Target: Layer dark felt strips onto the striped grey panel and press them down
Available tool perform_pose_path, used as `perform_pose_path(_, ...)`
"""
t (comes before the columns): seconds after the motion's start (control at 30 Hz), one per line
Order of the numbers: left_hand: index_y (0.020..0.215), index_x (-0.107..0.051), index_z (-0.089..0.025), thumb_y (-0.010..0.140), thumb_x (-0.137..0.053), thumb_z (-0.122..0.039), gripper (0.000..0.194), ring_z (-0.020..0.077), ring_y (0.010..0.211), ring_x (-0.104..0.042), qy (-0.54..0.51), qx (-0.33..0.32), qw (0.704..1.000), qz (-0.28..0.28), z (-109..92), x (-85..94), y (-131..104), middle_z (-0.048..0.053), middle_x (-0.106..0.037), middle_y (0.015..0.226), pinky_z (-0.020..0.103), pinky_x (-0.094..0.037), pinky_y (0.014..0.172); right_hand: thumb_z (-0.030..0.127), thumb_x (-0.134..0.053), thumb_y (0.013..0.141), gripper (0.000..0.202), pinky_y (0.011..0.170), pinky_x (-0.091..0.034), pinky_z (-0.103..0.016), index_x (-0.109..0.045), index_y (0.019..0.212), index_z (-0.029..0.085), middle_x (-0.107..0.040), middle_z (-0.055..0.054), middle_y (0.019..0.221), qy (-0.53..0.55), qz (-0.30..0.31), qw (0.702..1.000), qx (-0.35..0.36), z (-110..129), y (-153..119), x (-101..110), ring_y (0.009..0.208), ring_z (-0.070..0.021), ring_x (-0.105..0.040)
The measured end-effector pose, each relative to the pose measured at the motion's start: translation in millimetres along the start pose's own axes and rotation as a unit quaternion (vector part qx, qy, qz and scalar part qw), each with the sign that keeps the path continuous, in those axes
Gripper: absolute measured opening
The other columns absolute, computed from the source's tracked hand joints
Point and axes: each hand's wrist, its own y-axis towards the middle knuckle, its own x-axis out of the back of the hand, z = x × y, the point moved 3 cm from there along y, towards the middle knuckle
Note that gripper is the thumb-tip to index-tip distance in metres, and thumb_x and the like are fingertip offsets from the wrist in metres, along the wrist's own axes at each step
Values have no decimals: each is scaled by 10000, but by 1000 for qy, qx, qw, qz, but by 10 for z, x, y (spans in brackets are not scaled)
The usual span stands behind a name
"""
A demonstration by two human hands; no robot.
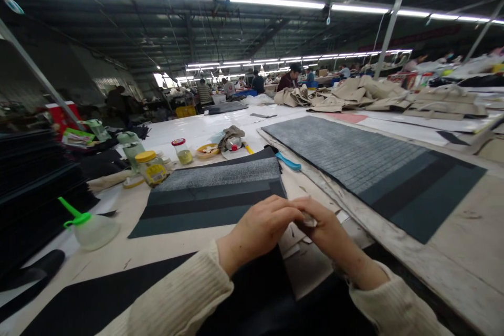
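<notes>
Nearest are two cream sleeves, the left hand and right hand meeting fingertip to fingertip, pinching a small pale scrap just above the table. What the scrap is I cannot tell. The dark felt panel beyond lies flat and looks already pieced from strips — I'd judge the work is mid-way, with a larger grey panel waiting to the right. At left, a squeeze bottle with green nozzle looks nearly empty; a yellow-lidded jar and a red-lidded jar hold yellowish stuff.
</notes>
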Motion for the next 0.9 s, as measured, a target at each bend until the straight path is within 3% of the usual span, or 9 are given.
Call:
perform_pose_path(0.1,1086,-525,-178,896,-430,-193,213,157,974,-531,23,94,995,-18,251,-43,-2,48,-592,1049,284,-440,866,184,-478,818,217,904,-429,-373,-562,1014,225,-595,-62,1024,-97,-99,990,11,-91,64,415,1001,-202,-546)
perform_pose_path(0.17,1103,-517,-164,861,-502,-222,250,186,972,-545,71,136,988,32,434,-107,-53,63,-591,1056,317,-451,862,179,-441,827,302,974,-370,-402,-532,1114,209,-551,-88,1149,-168,-149,974,22,-201,22,590,1105,-218,-494)
perform_pose_path(0.23,1077,-533,-144,824,-552,-228,267,218,945,-563,129,146,975,107,544,-208,-99,83,-597,1030,344,-472,828,169,-398,826,377,994,-352,-417,-495,1191,186,-505,-109,1240,-236,-119,964,15,-354,-76,610,1166,-231,-454)
perform_pose_path(0.37,903,-584,-104,786,-523,-109,132,242,782,-597,230,135,939,215,532,-440,-113,105,-607,867,355,-506,679,305,-470,805,397,836,-480,-424,-533,1164,147,-533,-158,1228,-354,37,932,-61,-616,-318,447,1053,-287,-554)
perform_pose_path(0.47,870,-588,-78,763,-466,-13,175,240,739,-591,266,121,928,229,484,-569,-82,120,-594,835,337,-495,621,401,-478,818,427,767,-506,-389,-530,1167,160,-560,-136,1201,-385,37,918,-86,-525,-344,441,1023,-279,-574)
perform_pose_path(0.57,849,-596,-89,756,-448,-9,193,235,751,-580,225,153,946,177,588,-601,-91,119,-592,842,327,-472,631,393,-414,868,361,757,-495,-352,-547,1125,177,-609,-97,1107,-360,29,928,-90,-265,-213,441,951,-236,-602)
perform_pose_path(0.7,769,-601,-139,818,-455,-174,158,197,773,-565,-23,287,957,-13,957,-507,-221,60,-605,799,301,-439,719,300,-395,893,256,751,-476,-310,-630,916,201,-654,-52,884,-274,155,947,-60,-7,15,118,813,-181,-615)
perform_pose_path(0.8,828,-589,-133,849,-419,-306,244,170,747,-559,-213,362,893,-163,1182,-454,-363,35,-609,787,267,-434,699,236,-439,872,218,822,-454,-306,-648,921,195,-653,-60,946,-230,216,949,-5,1,192,-258,905,-183,-593)
perform_pose_path(0.9,803,-595,-132,758,-562,-395,269,161,716,-553,-389,387,798,-248,1262,-483,-455,14,-611,740,248,-427,674,209,-504,832,209,900,-423,-351,-652,970,157,-622,-101,1083,-247,212,945,11,-173,350,-557,1019,-224,-556)
